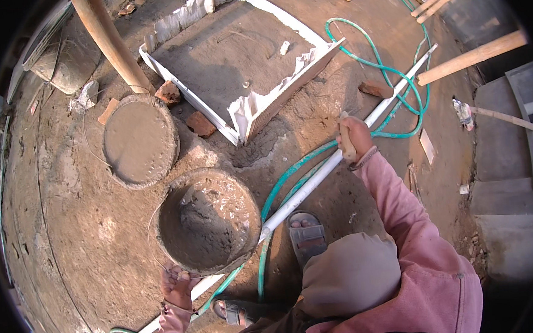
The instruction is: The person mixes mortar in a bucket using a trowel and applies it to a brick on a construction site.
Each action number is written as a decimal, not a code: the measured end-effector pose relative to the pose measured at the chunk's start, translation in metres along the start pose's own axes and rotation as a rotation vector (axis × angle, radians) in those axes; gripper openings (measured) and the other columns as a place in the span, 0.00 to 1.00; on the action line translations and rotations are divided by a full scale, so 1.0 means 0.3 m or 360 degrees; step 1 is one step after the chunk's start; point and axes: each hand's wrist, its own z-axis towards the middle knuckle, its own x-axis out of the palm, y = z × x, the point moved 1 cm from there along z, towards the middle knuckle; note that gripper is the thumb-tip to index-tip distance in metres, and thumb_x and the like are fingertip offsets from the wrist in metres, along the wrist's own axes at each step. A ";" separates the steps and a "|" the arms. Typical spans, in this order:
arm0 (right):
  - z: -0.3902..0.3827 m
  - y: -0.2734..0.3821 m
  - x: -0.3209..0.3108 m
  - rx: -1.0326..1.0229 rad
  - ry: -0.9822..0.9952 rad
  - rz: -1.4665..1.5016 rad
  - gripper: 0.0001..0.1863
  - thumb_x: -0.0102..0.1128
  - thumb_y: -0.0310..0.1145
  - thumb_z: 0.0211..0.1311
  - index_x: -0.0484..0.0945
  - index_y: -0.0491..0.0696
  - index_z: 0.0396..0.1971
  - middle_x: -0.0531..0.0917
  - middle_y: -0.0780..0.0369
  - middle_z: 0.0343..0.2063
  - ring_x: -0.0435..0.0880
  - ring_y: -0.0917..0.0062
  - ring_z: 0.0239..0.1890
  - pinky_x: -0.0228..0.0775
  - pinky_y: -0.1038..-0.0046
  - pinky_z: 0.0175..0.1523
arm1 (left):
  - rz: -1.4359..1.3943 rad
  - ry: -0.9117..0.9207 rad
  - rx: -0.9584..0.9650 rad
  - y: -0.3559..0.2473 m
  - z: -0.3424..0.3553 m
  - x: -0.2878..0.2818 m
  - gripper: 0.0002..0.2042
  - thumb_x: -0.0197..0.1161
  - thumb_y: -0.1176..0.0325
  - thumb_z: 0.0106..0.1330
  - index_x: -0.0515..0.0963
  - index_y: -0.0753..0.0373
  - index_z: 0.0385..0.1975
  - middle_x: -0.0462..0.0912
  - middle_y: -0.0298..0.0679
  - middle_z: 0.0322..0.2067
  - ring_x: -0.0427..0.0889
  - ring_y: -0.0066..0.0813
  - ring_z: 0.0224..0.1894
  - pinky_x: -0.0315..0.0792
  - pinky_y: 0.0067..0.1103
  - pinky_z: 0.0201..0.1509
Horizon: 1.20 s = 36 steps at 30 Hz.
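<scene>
A round bucket (247, 186) with wet grey mortar (200, 228) low inside tilts in front of me, its wall coated with the mix. At its near left edge my left hand (177, 286) is closed on the rim, beside the thin wire handle. Farther right, my right hand (357, 138) is wrapped round the pale wooden handle (346, 143) of a tool whose working end I cannot make out. It is held above the ground, apart from the bucket. Just beyond, a second bucket (172, 149) stands filled nearly to its brim with smooth grey mix.
A white-edged square frame (189, 101) holding grey material lies ahead, with broken bricks (200, 124) beside it. A white pipe (310, 185) and a green hose (280, 187) cross the ground near my sandalled feet. A wooden pole (112, 44) rises beyond the full bucket.
</scene>
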 end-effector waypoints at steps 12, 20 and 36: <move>-0.098 -0.027 0.024 -0.0246 0.0005 -0.0363 0.24 0.56 0.31 0.57 0.64 0.45 0.54 0.74 0.60 0.30 0.75 0.79 0.20 0.68 0.76 0.20 | 0.0076 0.0140 0.0067 -0.031 -0.021 0.024 0.23 0.51 0.81 0.61 0.60 0.63 0.58 0.74 0.38 0.43 0.79 0.34 0.43 0.79 0.29 0.47; -0.467 0.130 0.185 -0.1470 0.1595 -0.1859 0.29 0.55 0.28 0.56 0.60 0.42 0.59 0.76 0.50 0.37 0.78 0.60 0.31 0.71 0.62 0.36 | 0.0222 0.0403 0.0050 -0.093 0.023 0.189 0.29 0.53 0.83 0.62 0.54 0.63 0.63 0.70 0.40 0.42 0.77 0.31 0.44 0.77 0.25 0.47; -0.473 0.053 0.568 -0.0217 0.2019 -0.2522 0.21 0.48 0.33 0.58 0.63 0.41 0.51 0.78 0.47 0.28 0.78 0.56 0.30 0.69 0.59 0.37 | 0.0355 0.0411 0.0098 -0.064 0.012 0.215 0.27 0.52 0.85 0.61 0.58 0.64 0.61 0.69 0.39 0.40 0.77 0.30 0.41 0.78 0.24 0.45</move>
